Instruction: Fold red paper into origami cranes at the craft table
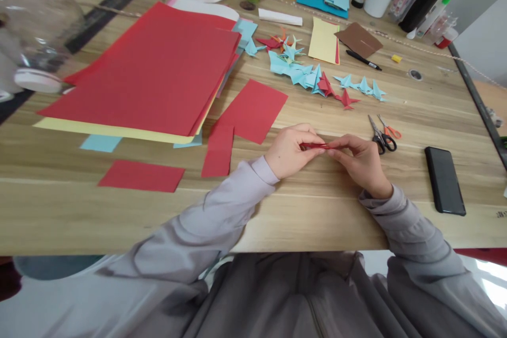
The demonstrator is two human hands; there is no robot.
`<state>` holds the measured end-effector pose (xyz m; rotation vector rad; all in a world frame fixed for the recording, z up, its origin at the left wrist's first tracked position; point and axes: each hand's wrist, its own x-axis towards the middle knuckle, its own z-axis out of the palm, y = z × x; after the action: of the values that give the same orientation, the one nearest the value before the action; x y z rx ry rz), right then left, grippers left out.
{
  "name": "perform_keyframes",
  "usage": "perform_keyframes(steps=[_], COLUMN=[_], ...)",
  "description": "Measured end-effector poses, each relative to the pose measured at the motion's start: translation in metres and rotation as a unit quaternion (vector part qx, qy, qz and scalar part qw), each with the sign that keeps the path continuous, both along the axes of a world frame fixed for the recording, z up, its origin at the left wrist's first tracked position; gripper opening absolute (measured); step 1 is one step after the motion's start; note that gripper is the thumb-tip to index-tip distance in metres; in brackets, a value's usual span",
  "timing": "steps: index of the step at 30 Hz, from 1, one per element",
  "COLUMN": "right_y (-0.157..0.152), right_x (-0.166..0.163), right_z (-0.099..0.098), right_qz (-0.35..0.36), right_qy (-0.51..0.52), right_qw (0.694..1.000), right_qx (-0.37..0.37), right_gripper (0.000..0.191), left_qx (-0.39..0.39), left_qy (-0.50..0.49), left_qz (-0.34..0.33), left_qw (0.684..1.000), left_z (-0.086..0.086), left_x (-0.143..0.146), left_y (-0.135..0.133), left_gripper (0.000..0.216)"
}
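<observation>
Pressure from the left hand and right hand, both pinching what seemed a folded red paper strip, could, if uneven, have torn its crease.

Deep red, that folded strip, and the counter was pale wood-grain. Just beside the black-handled scissors sat an orange-handled pair. Right of them was a black phone, beyond them light-blue and red paper figures, and far left a red sheet stack over yellow.
</observation>
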<state>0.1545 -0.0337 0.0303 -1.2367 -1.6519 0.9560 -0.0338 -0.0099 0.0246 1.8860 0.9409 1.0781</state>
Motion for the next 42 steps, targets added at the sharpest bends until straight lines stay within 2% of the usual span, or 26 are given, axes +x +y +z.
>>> perform_keyframes(steps=[5,10,26,33,42], right_y=[0.001,0.002,0.003,0.001,0.002], right_x=[-0.001,0.000,-0.005,-0.006,-0.006], right_z=[-0.003,-0.007,-0.005,-0.009,-0.008], right_qz=[0.008,0.001,-0.004,-0.021,-0.019], right_qy=[0.074,0.100,0.145,0.177,0.151], right_qw=[0.995,0.991,0.986,0.978,0.985], right_qx=[-0.067,-0.090,-0.076,-0.107,-0.082], right_gripper=[0.014,0.017,0.018,0.025,0.018], left_qx=[-0.007,-0.010,-0.021,-0.040,-0.041], left_qy=[-0.019,-0.024,-0.024,-0.046,-0.049], left_qz=[0.003,0.003,0.000,0.005,0.004], left_qw=[1.000,1.000,0.999,0.998,0.998], left_z=[-0.002,-0.002,-0.001,-0.002,0.000], left_x=[0.001,0.001,0.003,0.002,0.003], left_y=[0.001,0.001,0.001,0.003,0.002], left_gripper=[0.004,0.004,0.004,0.004,0.005])
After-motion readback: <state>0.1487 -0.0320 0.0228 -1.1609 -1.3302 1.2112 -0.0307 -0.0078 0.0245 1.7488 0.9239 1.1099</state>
